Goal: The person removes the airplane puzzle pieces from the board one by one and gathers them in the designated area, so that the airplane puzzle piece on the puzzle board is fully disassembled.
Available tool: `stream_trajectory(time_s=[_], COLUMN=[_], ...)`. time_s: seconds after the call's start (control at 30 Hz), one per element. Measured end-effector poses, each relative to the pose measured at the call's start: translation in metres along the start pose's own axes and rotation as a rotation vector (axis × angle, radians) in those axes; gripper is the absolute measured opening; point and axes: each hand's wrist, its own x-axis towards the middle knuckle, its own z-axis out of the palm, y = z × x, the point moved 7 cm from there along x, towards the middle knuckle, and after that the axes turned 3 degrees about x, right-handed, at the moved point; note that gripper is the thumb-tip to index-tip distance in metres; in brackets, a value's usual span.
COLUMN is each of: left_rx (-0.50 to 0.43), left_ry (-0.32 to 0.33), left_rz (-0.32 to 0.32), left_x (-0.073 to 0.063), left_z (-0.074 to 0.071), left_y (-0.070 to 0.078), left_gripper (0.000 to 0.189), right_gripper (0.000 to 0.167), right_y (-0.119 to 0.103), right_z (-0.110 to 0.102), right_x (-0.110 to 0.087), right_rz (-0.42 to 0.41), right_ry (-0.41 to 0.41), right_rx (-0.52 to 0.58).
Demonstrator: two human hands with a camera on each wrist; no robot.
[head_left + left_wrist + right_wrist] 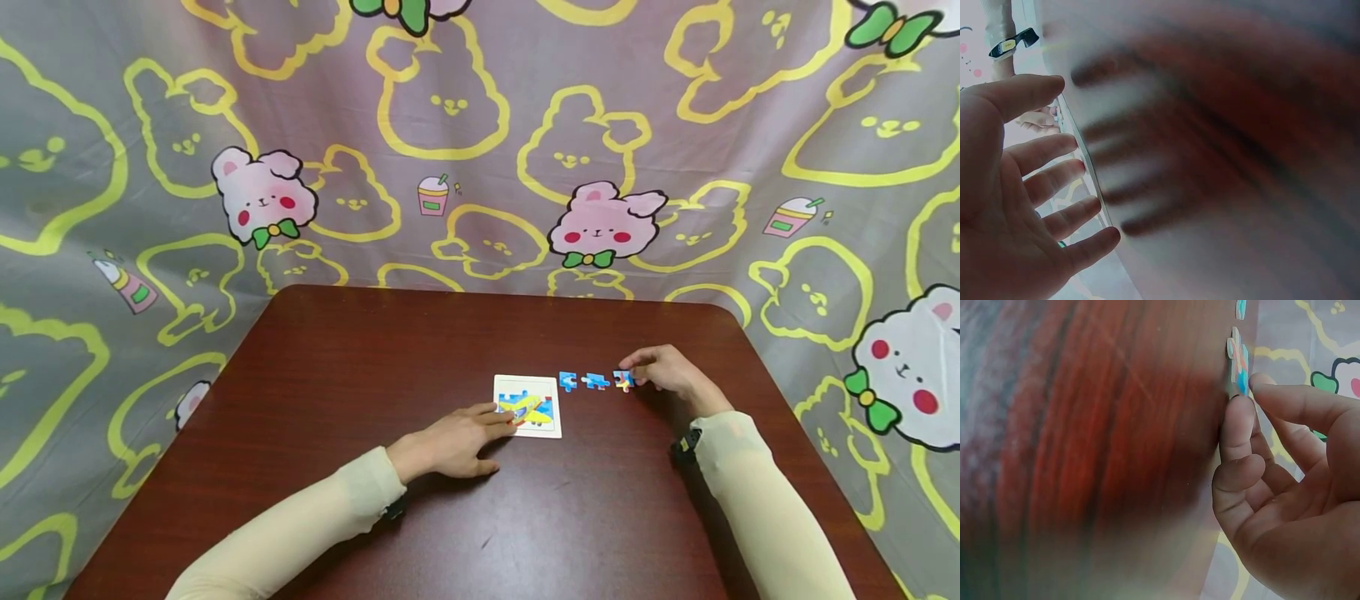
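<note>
A white square jigsaw board (536,429) lies on the table, showing a yellow airplane picture with blue parts. My left hand (467,442) rests palm down, its straight fingers over the board's left side; the left wrist view shows this hand (1035,187) with fingers spread. Right of the board, three small jigsaw pieces form a row: a blue-and-white piece (567,381), a mostly blue piece (596,382) and a blue, red and yellow piece (622,382). My right hand (670,372) pinches the last one at its edge; its fingertips meet at that piece (1239,359) in the right wrist view.
The brown wooden table (420,342) extends around the board and pieces. A grey curtain (480,183) with yellow bear outlines and pink rabbits hangs behind the table and along its sides. Dark straps (684,447) sit at both wrists.
</note>
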Motion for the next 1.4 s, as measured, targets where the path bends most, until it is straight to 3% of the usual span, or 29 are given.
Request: stream_trajectory(time_s=[0.43,1.4], left_rx=[0.005,-0.018], left_ry=[0.005,-0.010], left_rz=[0.002,-0.014], left_x=[-0.001,-0.001], left_z=[0.000,-0.002], left_y=[0.001,0.001], left_gripper=[0.065,0.065], right_gripper=[0.024,0.025], right_y=[-0.008,-0.074], right_z=[0.006,0.062], right_x=[-0.003,0.003], right_rz=[-0.026,-0.138], right_ry=[-0.004,-0.079], right_rx=[0.017,0.049])
